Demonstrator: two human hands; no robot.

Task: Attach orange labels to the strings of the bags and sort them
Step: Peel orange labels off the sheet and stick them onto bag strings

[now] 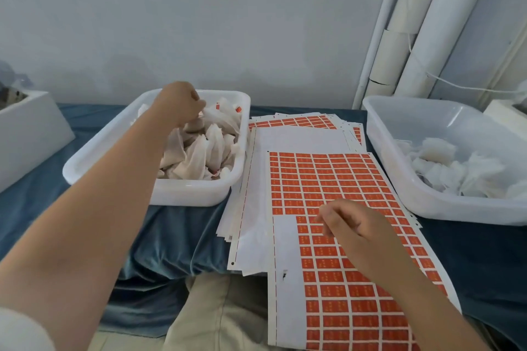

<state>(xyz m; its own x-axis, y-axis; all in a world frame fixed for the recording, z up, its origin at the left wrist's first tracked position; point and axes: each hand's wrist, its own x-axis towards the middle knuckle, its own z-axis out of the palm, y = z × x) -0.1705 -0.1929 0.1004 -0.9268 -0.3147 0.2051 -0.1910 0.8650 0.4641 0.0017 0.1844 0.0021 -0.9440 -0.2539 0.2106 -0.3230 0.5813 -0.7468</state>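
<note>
The left hand (182, 102) reaches far forward into the white plastic tub on the left (154, 191). Its fingers are curled and bunched on the top of one of the small white mesh bags (199, 151) heaped there; whether they pinch cloth or string I cannot tell. The right hand (350, 225) hovers low over the top sheet of orange rectangular labels (328, 179). Its thumb and forefinger are drawn together at the edge of the stripped white patch, and I cannot tell whether a label is caught between them.

The two hands are well apart. The sheet's long axis runs from the person's lap away toward the wall, leaning a little to the left at its far end. The next labels lie right under the right fingertips, so the right hand is by far the nearer to them. The plain white bags without labels (456, 168) sit in the translucent white tub on the right (399, 179), forward and to the right of that same hand. The left hand would have to cross the whole sheet to reach them.

Counted, there are two hands and two tubs. One label sheet lies on top, and at least one more sheet with orange labels (299, 122) shows at the back, with several blank white sheets between, too overlapped to number. The bags in each tub are too heaped to count. Two small orange tags (239, 109) show plainly among the left tub's bags.
</note>
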